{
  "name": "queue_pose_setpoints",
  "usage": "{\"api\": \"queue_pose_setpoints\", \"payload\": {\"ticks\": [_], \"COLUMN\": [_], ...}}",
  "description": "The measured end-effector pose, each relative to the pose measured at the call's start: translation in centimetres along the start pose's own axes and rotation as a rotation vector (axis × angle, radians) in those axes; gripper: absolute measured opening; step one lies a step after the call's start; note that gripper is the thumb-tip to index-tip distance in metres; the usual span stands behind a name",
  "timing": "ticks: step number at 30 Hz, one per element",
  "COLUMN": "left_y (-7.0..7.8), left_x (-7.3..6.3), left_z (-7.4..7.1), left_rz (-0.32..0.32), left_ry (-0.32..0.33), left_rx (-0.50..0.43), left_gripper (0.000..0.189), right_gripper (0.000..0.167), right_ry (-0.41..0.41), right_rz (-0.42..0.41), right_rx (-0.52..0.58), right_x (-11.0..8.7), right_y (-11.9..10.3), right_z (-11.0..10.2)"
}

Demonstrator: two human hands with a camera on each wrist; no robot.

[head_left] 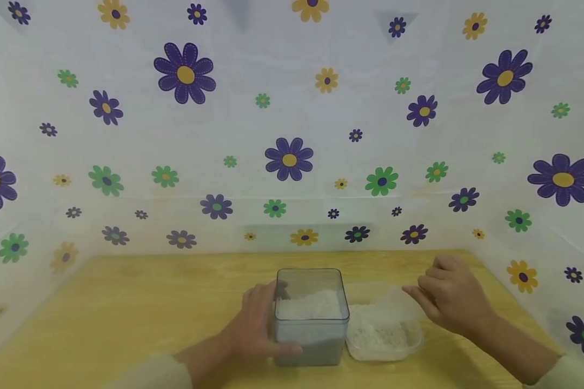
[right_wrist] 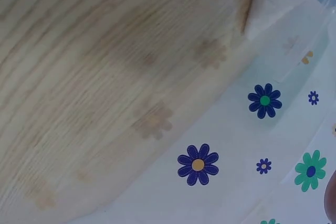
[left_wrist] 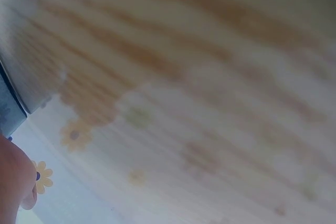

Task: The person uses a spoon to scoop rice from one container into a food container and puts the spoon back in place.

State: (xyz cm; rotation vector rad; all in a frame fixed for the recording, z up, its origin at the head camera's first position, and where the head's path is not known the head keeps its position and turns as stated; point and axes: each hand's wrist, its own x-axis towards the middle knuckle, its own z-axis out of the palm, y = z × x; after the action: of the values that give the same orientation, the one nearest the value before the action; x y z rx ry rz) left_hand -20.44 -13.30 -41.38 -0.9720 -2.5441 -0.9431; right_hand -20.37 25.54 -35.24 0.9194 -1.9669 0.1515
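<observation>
A square, smoky-clear plastic container [head_left: 311,343] stands on the table, with white grains like rice inside. My left hand [head_left: 255,324] grips its left side, thumb across the front and fingers toward the back. Right beside it sits a low clear plastic tub [head_left: 384,354] holding white grains [head_left: 377,329]. Over the tub's back right part, my right hand [head_left: 455,297] pinches a translucent plastic piece [head_left: 399,305] with curled fingers; its exact kind is unclear. The left wrist view catches the container's edge [left_wrist: 13,108]; the tub [right_wrist: 278,3] shows in the right wrist view.
The light wood-look table [head_left: 165,302] stretches to both sides of the containers. A white sheet [head_left: 253,119] with purple, yellow and green flowers hangs at the back and along both sides.
</observation>
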Motion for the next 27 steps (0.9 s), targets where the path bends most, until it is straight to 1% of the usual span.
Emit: {"api": "queue_pose_setpoints", "payload": {"ticks": [2, 8, 13, 16, 18, 21, 25, 27], "left_y": [0.1, 0.0, -0.1, -0.2, -0.1, -0.1, 0.1, 0.2], "left_x": [0.0, -0.1, -0.3, -0.4, -0.4, -0.4, -0.2, -0.1], "left_z": [0.1, 0.3, 0.5, 0.5, 0.5, 0.5, 0.4, 0.3], "left_rz": [-0.001, 0.005, 0.013, 0.012, 0.017, 0.019, 0.012, 0.002], "left_ry": [-0.004, 0.008, 0.019, 0.018, 0.021, 0.016, 0.013, 0.008], "left_rx": [-0.009, -0.002, 0.013, 0.008, 0.007, 0.008, 0.011, 0.007], "left_gripper": [0.099, 0.099, 0.098, 0.099, 0.099, 0.100, 0.100, 0.101], "right_gripper": [0.060, 0.063, 0.063, 0.063, 0.063, 0.064, 0.063, 0.061], "right_ry": [0.045, 0.106, 0.216, 0.251, 0.246, 0.225, 0.193, 0.157], "right_rz": [0.027, 0.134, 0.184, 0.204, 0.213, 0.197, 0.123, 0.098], "right_rx": [-0.021, -0.040, 0.011, 0.044, 0.066, 0.068, 0.040, 0.038], "right_x": [0.3, 2.1, 4.2, 5.2, 5.7, 6.4, 7.3, 7.7], "right_y": [0.0, -0.5, -1.4, -2.1, -2.5, -3.2, -4.0, -4.4], "right_z": [-0.1, -0.2, 0.5, 1.0, 1.2, 1.5, 2.1, 2.4]}}
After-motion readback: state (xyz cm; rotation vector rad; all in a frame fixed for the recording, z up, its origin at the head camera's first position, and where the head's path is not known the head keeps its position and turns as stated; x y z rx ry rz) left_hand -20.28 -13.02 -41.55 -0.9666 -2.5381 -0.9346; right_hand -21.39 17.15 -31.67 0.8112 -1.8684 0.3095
